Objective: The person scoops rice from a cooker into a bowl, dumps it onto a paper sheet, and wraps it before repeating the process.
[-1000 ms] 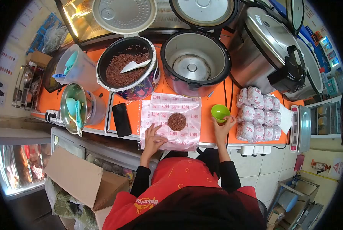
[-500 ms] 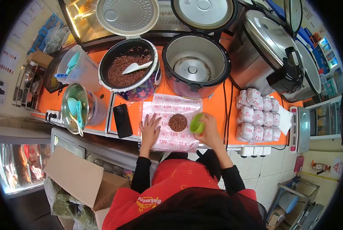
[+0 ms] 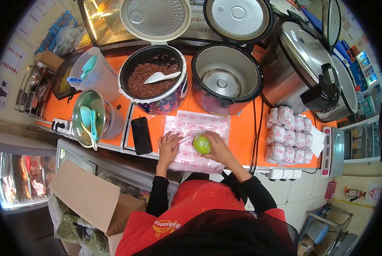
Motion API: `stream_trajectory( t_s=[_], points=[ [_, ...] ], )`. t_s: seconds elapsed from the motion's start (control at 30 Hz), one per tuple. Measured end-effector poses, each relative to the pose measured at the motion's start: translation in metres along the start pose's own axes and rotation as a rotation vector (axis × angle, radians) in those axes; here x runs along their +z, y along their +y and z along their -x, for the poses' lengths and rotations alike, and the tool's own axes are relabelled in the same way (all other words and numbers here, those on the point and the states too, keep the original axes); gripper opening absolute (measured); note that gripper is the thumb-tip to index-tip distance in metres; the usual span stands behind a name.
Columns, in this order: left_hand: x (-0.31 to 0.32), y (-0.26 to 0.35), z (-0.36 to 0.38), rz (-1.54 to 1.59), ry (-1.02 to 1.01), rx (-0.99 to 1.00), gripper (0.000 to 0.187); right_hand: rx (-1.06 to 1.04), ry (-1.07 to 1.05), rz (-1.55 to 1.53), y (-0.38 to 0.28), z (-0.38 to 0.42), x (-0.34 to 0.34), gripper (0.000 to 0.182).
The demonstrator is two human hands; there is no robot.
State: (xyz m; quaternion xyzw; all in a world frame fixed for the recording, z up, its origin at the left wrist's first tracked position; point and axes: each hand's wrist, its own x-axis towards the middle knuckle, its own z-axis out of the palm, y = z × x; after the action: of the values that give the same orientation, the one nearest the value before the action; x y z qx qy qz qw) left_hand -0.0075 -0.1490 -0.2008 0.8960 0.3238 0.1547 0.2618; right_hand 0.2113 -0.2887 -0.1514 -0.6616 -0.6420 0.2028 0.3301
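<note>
My right hand (image 3: pixel 216 149) grips a small green cup (image 3: pixel 202 145), which stands bottom up on the pink-and-white printed wrapping paper (image 3: pixel 199 123). The cup covers the spot where a round mound of brown-red rice lay, so that rice is hidden now. My left hand (image 3: pixel 169 147) rests on the left part of the paper with its fingers spread. Behind the paper, a rice cooker (image 3: pixel 180 96) with its lid up holds loose brown-red rice (image 3: pixel 146 83) and a white rice paddle (image 3: pixel 161 77).
An open, bare cooker pot (image 3: pixel 225 81) stands to the right of the rice. Farther right are stacked wrapped rice packs (image 3: pixel 287 138), black cables (image 3: pixel 256 136) and a large steel cooker (image 3: pixel 304 64). At left lie a black phone (image 3: pixel 140 135) and a bowl with utensils (image 3: pixel 88 117).
My right hand has brought the green cup left, from beside the rice mound to bottom up over it. My left hand stays on the paper. The whole view has shifted slightly.
</note>
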Motion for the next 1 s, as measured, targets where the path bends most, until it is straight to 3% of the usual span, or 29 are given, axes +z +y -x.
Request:
stream_trajectory(
  t_s=[0.37,0.57,0.77,0.93,1.0],
  points=[
    [-0.002,0.003,0.003,-0.042,0.049,0.025,0.044,0.136,-0.152,0.016,-0.008,-0.012,0.019,0.085],
    [-0.003,0.005,0.002,-0.039,0.052,0.024,0.044,0.275,-0.001,0.203,-0.026,-0.016,0.044,0.081],
    [0.002,0.002,0.003,-0.101,0.035,0.022,0.044,0.288,0.012,0.071,-0.022,-0.019,0.034,0.082],
    [0.002,0.002,0.003,-0.124,0.030,0.038,0.046,0.250,0.058,0.160,-0.029,-0.015,0.031,0.080],
    [0.001,0.002,0.006,0.002,0.097,0.024,0.040,0.270,0.108,0.174,-0.034,-0.007,0.023,0.081]
  ],
)
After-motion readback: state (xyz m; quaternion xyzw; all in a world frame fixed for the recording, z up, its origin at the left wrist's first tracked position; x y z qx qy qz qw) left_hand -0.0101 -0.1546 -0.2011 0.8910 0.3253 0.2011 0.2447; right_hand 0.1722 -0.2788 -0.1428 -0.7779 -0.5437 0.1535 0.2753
